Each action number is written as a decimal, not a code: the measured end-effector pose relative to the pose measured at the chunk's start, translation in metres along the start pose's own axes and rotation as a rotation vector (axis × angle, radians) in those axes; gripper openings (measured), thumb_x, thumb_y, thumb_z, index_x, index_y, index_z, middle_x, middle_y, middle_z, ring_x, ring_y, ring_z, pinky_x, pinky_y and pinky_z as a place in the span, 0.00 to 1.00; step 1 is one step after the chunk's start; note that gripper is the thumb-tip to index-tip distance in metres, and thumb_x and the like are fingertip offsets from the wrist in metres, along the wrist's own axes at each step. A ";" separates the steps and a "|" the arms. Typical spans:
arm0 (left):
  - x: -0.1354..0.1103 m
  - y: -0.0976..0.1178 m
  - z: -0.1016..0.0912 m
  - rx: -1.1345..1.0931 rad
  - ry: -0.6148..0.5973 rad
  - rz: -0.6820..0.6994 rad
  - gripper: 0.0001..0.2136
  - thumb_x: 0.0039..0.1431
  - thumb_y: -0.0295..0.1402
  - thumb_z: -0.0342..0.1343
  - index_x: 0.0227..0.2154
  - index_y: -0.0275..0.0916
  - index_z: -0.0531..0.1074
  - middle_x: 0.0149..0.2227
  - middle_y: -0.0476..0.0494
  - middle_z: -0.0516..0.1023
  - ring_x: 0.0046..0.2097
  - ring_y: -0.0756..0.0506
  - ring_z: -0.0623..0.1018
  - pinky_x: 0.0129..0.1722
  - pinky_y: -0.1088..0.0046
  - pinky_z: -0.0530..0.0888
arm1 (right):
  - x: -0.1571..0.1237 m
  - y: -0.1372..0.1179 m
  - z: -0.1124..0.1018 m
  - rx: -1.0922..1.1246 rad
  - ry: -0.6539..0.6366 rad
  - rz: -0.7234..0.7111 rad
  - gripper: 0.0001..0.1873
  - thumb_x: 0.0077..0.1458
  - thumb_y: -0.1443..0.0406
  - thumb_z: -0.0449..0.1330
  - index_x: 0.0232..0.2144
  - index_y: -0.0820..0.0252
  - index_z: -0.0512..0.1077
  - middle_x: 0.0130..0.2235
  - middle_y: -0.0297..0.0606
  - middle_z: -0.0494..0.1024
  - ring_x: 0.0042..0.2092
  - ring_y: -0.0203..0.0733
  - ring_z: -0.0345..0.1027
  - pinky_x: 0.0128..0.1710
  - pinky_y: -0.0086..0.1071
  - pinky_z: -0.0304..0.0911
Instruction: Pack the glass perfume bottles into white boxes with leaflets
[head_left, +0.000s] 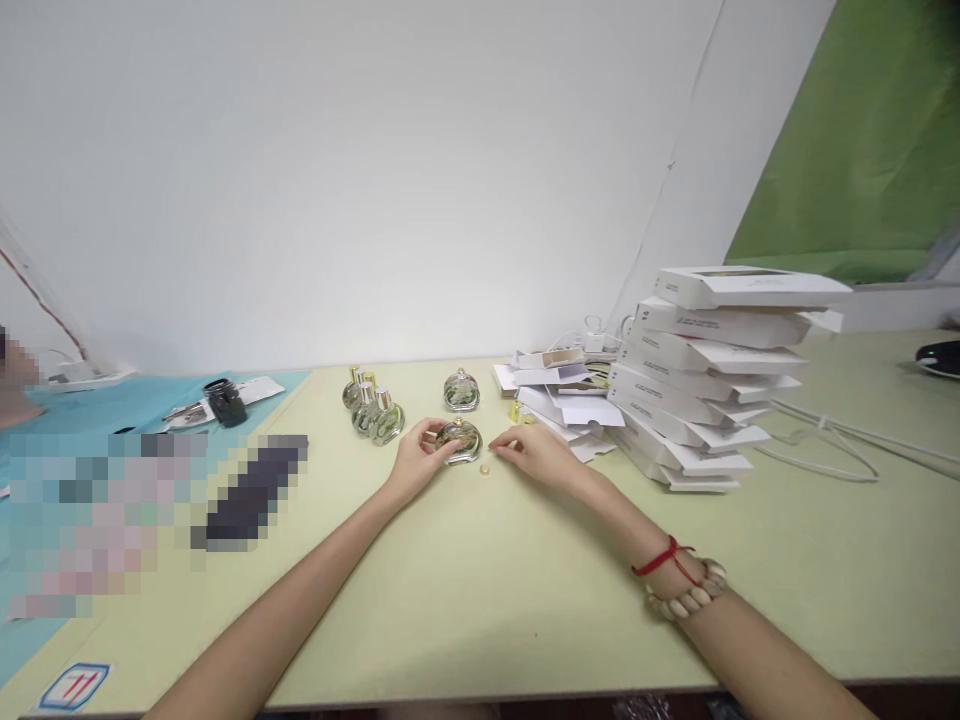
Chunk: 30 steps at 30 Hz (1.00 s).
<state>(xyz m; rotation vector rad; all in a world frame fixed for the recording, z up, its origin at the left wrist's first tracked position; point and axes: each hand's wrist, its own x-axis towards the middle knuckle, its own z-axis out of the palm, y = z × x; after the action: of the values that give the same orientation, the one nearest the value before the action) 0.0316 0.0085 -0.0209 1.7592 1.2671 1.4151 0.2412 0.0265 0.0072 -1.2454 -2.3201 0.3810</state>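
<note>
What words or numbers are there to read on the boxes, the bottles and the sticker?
Nothing reads clearly.
Stacked white cardboard boxes: grey print on the sides, too small.
White sticker with blue border at the table's corner: red marks, unclear.
Round glass perfume bottle held by the left hand: no legible label.

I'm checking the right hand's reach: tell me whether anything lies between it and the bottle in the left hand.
Only a small gold cap lies on the table between the right hand and the bottle that the left hand grips.
</note>
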 end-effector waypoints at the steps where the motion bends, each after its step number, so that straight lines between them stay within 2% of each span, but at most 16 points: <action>1: 0.000 0.000 0.000 -0.006 -0.004 -0.005 0.18 0.45 0.43 0.57 0.37 0.38 0.70 0.39 0.44 0.73 0.33 0.50 0.70 0.33 0.73 0.68 | 0.000 -0.001 0.000 0.057 -0.045 -0.030 0.10 0.48 0.62 0.56 0.31 0.51 0.76 0.32 0.33 0.79 0.32 0.38 0.69 0.30 0.29 0.59; 3: 0.000 0.000 0.000 -0.016 -0.013 -0.015 0.18 0.45 0.42 0.58 0.38 0.38 0.70 0.39 0.44 0.73 0.33 0.50 0.70 0.33 0.73 0.68 | -0.001 -0.005 0.000 0.148 -0.137 -0.083 0.11 0.45 0.57 0.59 0.32 0.52 0.76 0.33 0.34 0.78 0.31 0.38 0.69 0.29 0.28 0.60; 5: 0.000 0.001 -0.001 -0.020 -0.015 -0.021 0.18 0.44 0.42 0.58 0.37 0.38 0.70 0.39 0.44 0.73 0.34 0.50 0.70 0.33 0.73 0.68 | -0.002 -0.008 0.002 0.196 -0.175 -0.111 0.13 0.41 0.57 0.61 0.31 0.53 0.77 0.34 0.35 0.78 0.30 0.38 0.68 0.29 0.28 0.61; 10: 0.000 0.000 0.000 -0.009 -0.004 0.001 0.18 0.44 0.43 0.58 0.37 0.38 0.71 0.38 0.44 0.74 0.33 0.50 0.70 0.32 0.73 0.68 | -0.002 -0.011 0.005 0.269 -0.146 -0.138 0.09 0.44 0.61 0.60 0.28 0.55 0.77 0.32 0.36 0.78 0.33 0.39 0.69 0.34 0.31 0.63; 16: -0.001 0.002 0.000 0.033 -0.012 0.038 0.17 0.45 0.43 0.57 0.36 0.38 0.70 0.38 0.44 0.74 0.31 0.50 0.70 0.30 0.74 0.67 | 0.008 -0.002 0.002 0.519 0.044 -0.040 0.14 0.42 0.61 0.62 0.33 0.61 0.75 0.33 0.40 0.78 0.36 0.41 0.71 0.38 0.36 0.66; 21: -0.008 0.013 0.001 0.132 -0.071 0.166 0.16 0.48 0.43 0.55 0.37 0.40 0.70 0.37 0.45 0.74 0.33 0.49 0.70 0.34 0.72 0.68 | 0.011 -0.004 -0.005 0.782 0.250 0.059 0.25 0.38 0.58 0.65 0.41 0.62 0.71 0.38 0.43 0.77 0.39 0.43 0.71 0.43 0.40 0.66; 23: -0.012 0.018 0.002 0.176 -0.128 0.228 0.16 0.50 0.42 0.53 0.40 0.41 0.70 0.38 0.45 0.74 0.34 0.48 0.71 0.35 0.71 0.68 | 0.009 -0.011 -0.008 0.858 0.281 0.048 0.28 0.38 0.58 0.65 0.44 0.61 0.69 0.39 0.43 0.76 0.41 0.44 0.70 0.45 0.41 0.65; 27: -0.017 0.023 0.003 0.243 -0.223 0.323 0.17 0.53 0.41 0.51 0.45 0.44 0.67 0.39 0.45 0.74 0.35 0.48 0.72 0.37 0.71 0.69 | 0.005 -0.027 -0.010 0.915 0.219 -0.048 0.31 0.42 0.57 0.63 0.50 0.57 0.63 0.40 0.42 0.77 0.45 0.43 0.69 0.48 0.41 0.61; 30: -0.018 0.023 0.003 0.280 -0.240 0.336 0.17 0.54 0.42 0.50 0.47 0.44 0.66 0.39 0.45 0.74 0.35 0.48 0.72 0.38 0.71 0.69 | 0.003 -0.031 -0.011 0.915 0.155 -0.088 0.34 0.43 0.58 0.63 0.53 0.56 0.59 0.39 0.42 0.77 0.44 0.42 0.69 0.47 0.41 0.62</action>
<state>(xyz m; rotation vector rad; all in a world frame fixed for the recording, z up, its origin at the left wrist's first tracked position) 0.0419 -0.0170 -0.0100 2.3436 1.1195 1.1885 0.2236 0.0122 0.0320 -0.6709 -1.6978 1.1060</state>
